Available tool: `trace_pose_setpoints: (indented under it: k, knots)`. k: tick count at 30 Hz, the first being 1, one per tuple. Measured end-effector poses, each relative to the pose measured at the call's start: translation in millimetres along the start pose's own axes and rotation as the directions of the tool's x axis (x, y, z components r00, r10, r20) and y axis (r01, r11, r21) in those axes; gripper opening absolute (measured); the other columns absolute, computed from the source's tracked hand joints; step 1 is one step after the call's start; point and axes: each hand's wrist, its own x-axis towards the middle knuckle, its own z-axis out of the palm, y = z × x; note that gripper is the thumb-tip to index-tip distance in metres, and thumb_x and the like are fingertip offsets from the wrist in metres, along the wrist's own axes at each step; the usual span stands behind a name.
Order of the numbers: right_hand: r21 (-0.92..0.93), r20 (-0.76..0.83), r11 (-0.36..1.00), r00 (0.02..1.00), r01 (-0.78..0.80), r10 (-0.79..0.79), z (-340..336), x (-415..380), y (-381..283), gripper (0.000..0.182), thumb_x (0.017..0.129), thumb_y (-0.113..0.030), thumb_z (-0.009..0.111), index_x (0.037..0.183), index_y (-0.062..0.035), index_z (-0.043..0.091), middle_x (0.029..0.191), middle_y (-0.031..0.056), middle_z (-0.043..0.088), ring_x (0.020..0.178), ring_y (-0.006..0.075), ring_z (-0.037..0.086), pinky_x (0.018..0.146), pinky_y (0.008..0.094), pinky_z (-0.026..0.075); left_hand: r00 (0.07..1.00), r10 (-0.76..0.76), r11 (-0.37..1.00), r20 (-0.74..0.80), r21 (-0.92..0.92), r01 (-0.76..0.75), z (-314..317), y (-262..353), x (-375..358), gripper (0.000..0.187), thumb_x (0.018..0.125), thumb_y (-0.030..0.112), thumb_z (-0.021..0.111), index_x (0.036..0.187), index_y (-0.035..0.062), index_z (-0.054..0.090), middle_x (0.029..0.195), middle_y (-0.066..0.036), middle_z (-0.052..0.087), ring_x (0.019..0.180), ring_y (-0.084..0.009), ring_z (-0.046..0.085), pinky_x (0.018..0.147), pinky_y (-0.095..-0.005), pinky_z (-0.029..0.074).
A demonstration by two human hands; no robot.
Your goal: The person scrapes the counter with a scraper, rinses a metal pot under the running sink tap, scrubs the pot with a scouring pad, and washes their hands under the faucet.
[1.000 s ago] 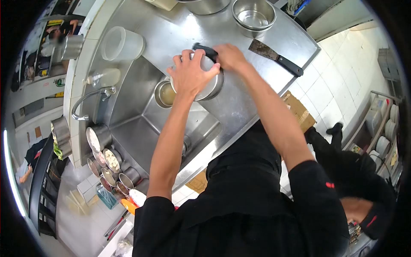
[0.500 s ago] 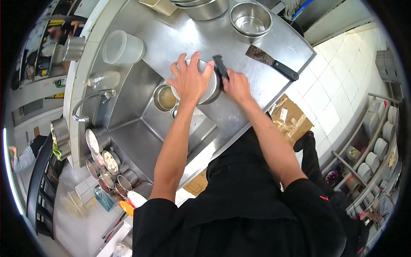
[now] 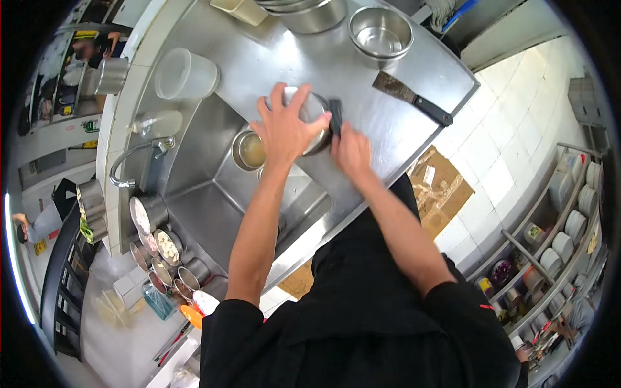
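Note:
My left hand [image 3: 286, 129] rests with spread fingers on the base of a round metal pot [image 3: 313, 107], which lies on the steel counter at the sink's edge. Its fingertips press on the pot. My right hand [image 3: 351, 152] is closed around a dark brush [image 3: 335, 116], slightly blurred, whose head touches the pot's right side. A smaller metal pot [image 3: 250, 150] with cloudy liquid stands in the sink just below. To the right on the counter lies a scraper [image 3: 412, 98] with a black handle.
Two nested metal bowls [image 3: 380, 33] and stacked pots [image 3: 310, 15] stand at the counter's back. A white plastic tub [image 3: 187, 74], a bottle [image 3: 158, 123] and a faucet [image 3: 123, 169] line the left side. Cardboard [image 3: 440, 187] lies on the floor.
My right hand and the brush have moved slightly down and left along the pot's side. My left hand has shifted a little to the right, still on the pot.

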Motion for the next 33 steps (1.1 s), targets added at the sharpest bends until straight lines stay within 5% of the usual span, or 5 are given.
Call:
trace_pose_setpoints:
  k: [12, 16, 19, 27, 33]
  knots:
    - [-0.029, -0.022, 0.995, 0.996, 0.090, -0.091, 1, 45, 7, 0.021, 0.088, -0.020, 0.062, 0.100, -0.0034, 0.063, 0.093, 0.0243, 0.069, 0.091, 0.0462, 0.065, 0.080, 0.0553, 0.052, 0.996, 0.064, 0.998, -0.060, -0.010, -0.064, 0, -10, 17, 0.062, 0.067, 0.052, 0.080, 0.124, 0.0338, 0.065, 0.140, -0.003, 0.048, 0.127, -0.0355, 0.041, 0.098, -0.0611, 0.036]
    - [-0.031, 0.142, 0.941, 0.933, 0.337, -0.329, -12, 133, -19, 0.021, 0.087, -0.019, 0.062, 0.098, -0.0024, 0.066, 0.101, 0.0207, 0.069, 0.096, 0.0443, 0.063, 0.084, 0.0534, 0.051, 0.994, 0.109, 0.994, -0.031, -0.018, -0.109, -3, -10, 21, 0.061, 0.067, 0.053, 0.080, 0.123, 0.0337, 0.066, 0.141, -0.002, 0.048, 0.128, -0.0354, 0.040, 0.098, -0.0598, 0.036]
    - [-0.029, 0.002, 0.842, 0.843, 0.538, -0.538, -5, 139, -13, 0.017, 0.086, -0.018, 0.064, 0.092, -0.0019, 0.065, 0.087, 0.0219, 0.069, 0.084, 0.0455, 0.064, 0.076, 0.0535, 0.051, 0.989, 0.130, 0.991, -0.072, -0.033, -0.133, -5, -13, 20, 0.062, 0.067, 0.052, 0.080, 0.124, 0.0341, 0.065, 0.141, -0.002, 0.047, 0.128, -0.0351, 0.040, 0.098, -0.0595, 0.036]
    - [0.077, -0.019, 0.995, 0.998, 0.063, -0.062, -6, 35, 0, 0.018, 0.083, -0.016, 0.062, 0.092, -0.0010, 0.067, 0.091, 0.0254, 0.069, 0.092, 0.0440, 0.065, 0.084, 0.0542, 0.051, 0.969, -0.226, 0.974, -0.096, -0.035, 0.224, 7, 4, 18, 0.085, 0.071, 0.066, 0.075, 0.144, 0.0310, 0.049, 0.151, -0.011, 0.037, 0.137, -0.0434, 0.032, 0.102, -0.0673, 0.032]
    - [-0.098, 0.083, 0.866, 0.871, 0.490, -0.484, -26, 114, 8, 0.019, 0.084, -0.017, 0.062, 0.094, -0.0014, 0.067, 0.096, 0.0253, 0.068, 0.093, 0.0434, 0.065, 0.085, 0.0531, 0.051, 0.975, -0.069, 0.998, 0.212, 0.015, 0.068, -26, -16, 16, 0.096, 0.068, 0.068, 0.077, 0.148, 0.0307, 0.040, 0.157, -0.013, 0.027, 0.138, -0.0467, 0.031, 0.101, -0.0674, 0.036]
